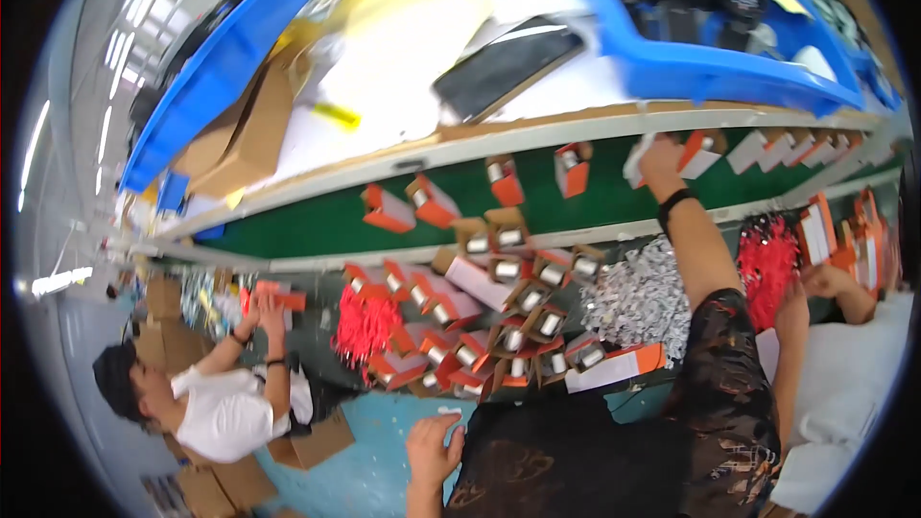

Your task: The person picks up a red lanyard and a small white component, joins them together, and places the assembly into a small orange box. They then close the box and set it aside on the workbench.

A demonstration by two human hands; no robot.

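Note:
My right hand point(660, 161) reaches up to the green shelf under the worktable and is closed on a small white box point(634, 163). An orange-and-white box point(698, 155) stands just right of it. My left hand point(435, 448) is low, in front of my body, with fingers loosely bent and a gap at the thumb; I see nothing held in it. Between the hands, many open orange cardboard boxes point(460, 312) stand grouped on the lower surface, pale contents showing in their tops. A silver shredded heap point(633, 297) lies beside them, below my right forearm.
Red heaps point(366, 324) lie at left and right of the boxes. Above, the worktable holds a dark flat panel point(508, 67), blue trays point(729, 82) and a cardboard box point(235, 134). One person point(225, 412) works at left; another's hands point(825, 280) are at right.

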